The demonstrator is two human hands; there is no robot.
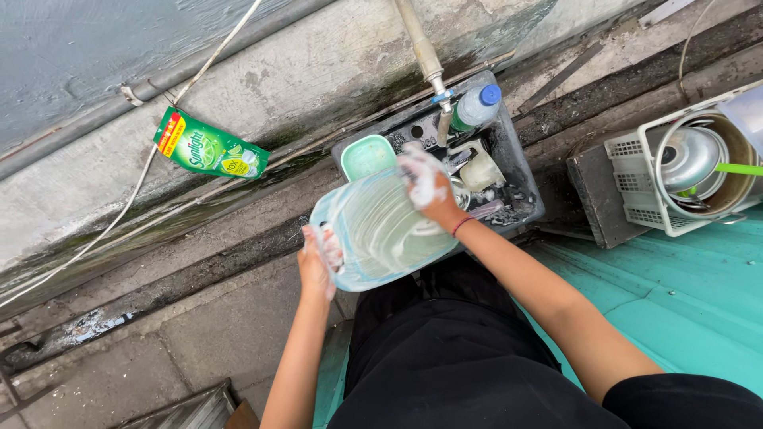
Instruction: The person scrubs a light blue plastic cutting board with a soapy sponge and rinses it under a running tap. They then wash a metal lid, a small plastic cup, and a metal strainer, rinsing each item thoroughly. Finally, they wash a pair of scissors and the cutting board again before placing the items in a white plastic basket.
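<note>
Over the grey basin (520,171), left hand (318,258) grips soapy tray (381,230); right hand (425,187), fingers curled, scrubs. Risk: suds may loosen the grip, so the tray could slip.

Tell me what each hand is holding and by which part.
The left hand grips the soapy pale blue tray by its lower left edge. The right hand, foam-covered, presses on its upper edge; any sponge there is hidden.

Against the dark grey basin (520,171), the tray (381,230) in front of it is pale blue, streaked white with suds, and a mint-green container (367,155) sits at its back left corner. The bottle (475,106) at the basin's rear has a blue cap. Far left of the basin lies a bright green pouch (208,148) with yellow and red patches; to the right stands a white basket (648,179).
</note>
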